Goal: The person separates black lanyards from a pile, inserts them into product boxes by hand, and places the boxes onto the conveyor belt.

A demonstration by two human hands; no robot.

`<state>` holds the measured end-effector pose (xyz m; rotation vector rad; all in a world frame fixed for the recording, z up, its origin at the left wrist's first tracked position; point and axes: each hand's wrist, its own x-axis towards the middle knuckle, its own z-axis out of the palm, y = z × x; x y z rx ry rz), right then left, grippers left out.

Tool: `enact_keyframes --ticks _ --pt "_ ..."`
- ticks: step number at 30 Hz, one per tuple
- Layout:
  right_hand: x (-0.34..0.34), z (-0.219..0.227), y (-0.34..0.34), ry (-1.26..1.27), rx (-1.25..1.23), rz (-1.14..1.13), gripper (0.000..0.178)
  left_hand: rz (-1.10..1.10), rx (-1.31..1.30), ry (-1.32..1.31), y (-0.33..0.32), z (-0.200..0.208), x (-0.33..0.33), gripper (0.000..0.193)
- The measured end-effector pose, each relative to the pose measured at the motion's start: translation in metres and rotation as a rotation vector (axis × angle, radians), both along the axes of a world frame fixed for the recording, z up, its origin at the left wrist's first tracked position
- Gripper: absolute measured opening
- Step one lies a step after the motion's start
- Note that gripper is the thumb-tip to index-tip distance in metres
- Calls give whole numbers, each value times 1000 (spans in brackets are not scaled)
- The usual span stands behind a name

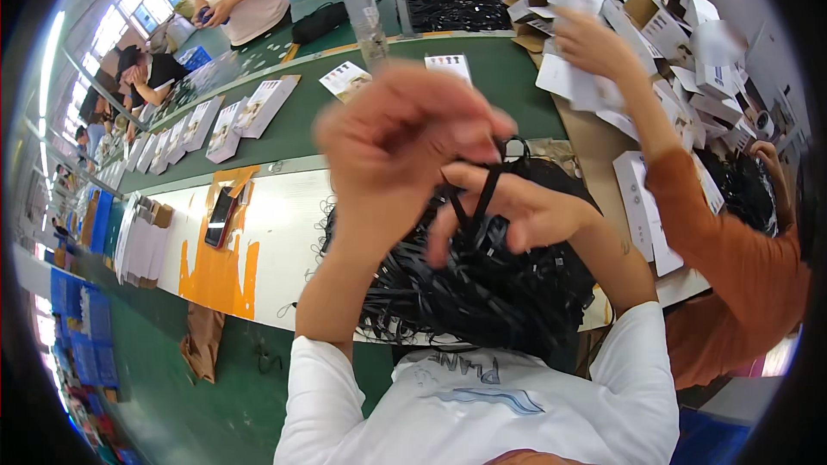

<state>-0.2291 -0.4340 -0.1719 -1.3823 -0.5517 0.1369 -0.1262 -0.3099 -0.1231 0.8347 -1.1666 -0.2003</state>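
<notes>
Over a large heap of black straps, both my hands are raised close together. My left hand, slightly smeared by motion, is closed with its fingertips pinching a thin black strap. Lower and to the right, my right hand has its fingers curved, with the same strap running across them. One strand of it starts at the tip of my right index finger; the other rises toward my left fingertips. The strands meet below, where the strap merges with the heap.
A phone lies on orange tape left of the heap. Boxes line the green conveyor beyond. Stacked white cartons stand at the table's left. At right, a co-worker's orange-brown sleeve reaches over piled open boxes.
</notes>
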Motion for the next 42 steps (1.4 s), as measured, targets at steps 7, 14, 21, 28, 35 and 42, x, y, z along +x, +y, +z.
enact_keyframes --ticks 7,14,21,28,35,42 --pt "-39 19 -6 -110 -2 -443 30 81 -609 11 59 100 43 3" --pt "-64 59 -50 -626 130 -772 27 50 331 150 -31 -49 -15 30" --pt "-111 68 -73 -440 628 -377 21 -645 697 122 -77 -63 -81 23" --pt "-135 0 -76 -330 -747 -1128 38 -485 833 43 -89 -62 -61 17" --pt "-133 -53 -75 -38 -557 -1043 23 -580 795 110 -91 -80 -56 27" --pt "-113 -74 -39 240 116 -1068 20 -477 728 202 -69 -93 -55 25"
